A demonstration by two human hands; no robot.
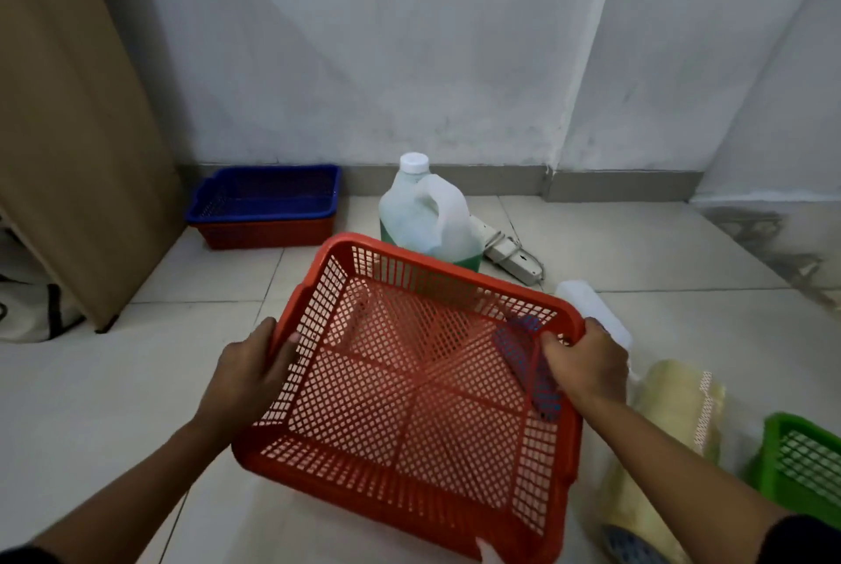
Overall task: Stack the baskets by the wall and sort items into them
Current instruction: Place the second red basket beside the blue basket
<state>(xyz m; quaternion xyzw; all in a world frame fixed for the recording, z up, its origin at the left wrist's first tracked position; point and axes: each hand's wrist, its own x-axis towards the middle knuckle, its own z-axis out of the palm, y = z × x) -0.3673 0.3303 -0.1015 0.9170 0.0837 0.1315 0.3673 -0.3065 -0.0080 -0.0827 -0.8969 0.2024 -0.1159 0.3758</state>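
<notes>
I hold an empty red mesh basket (409,381) above the tiled floor, tilted slightly. My left hand (250,370) grips its left rim and my right hand (585,363) grips its right rim. By the wall at the back left, a blue basket (266,192) sits nested in another red basket (268,233). A green basket (805,459) shows at the right edge. Through the held basket's mesh a blue object (523,349) is dimly visible on the floor.
A translucent jug with green liquid (428,217) stands behind the held basket, beside a white power strip (514,256). A white container (591,308) and a pale yellow bundle (669,418) lie at the right. A brown board (68,108) leans at the left.
</notes>
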